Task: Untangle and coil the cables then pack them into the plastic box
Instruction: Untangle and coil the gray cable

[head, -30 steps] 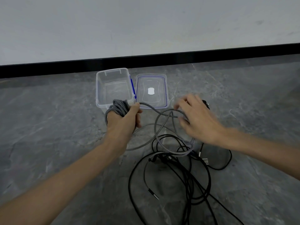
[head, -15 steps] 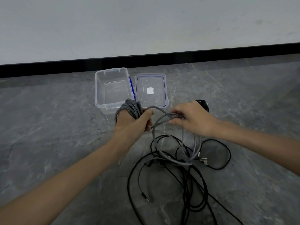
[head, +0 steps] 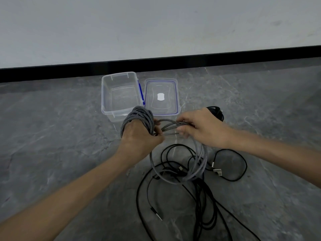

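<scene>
Left hand (head: pixel 139 136): fingers curled, gripping the grey cable (head: pixel 139 115) coil.
Right hand (head: pixel 203 127): at 3 o'clock, fingers pinching its strands.

The grey cable coil (head: pixel 139 119) hides the fingers of the left hand (head: pixel 139 139) and the plastic box's (head: pixel 104 94) near corner; black cables (head: pixel 199 206) run off the bottom edge.

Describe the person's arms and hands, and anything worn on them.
The left forearm and right forearm are bare to the frame edge, no sleeves in view. The left hand and right hand wear no gloves; no ring, watch or bracelet shows.
</scene>
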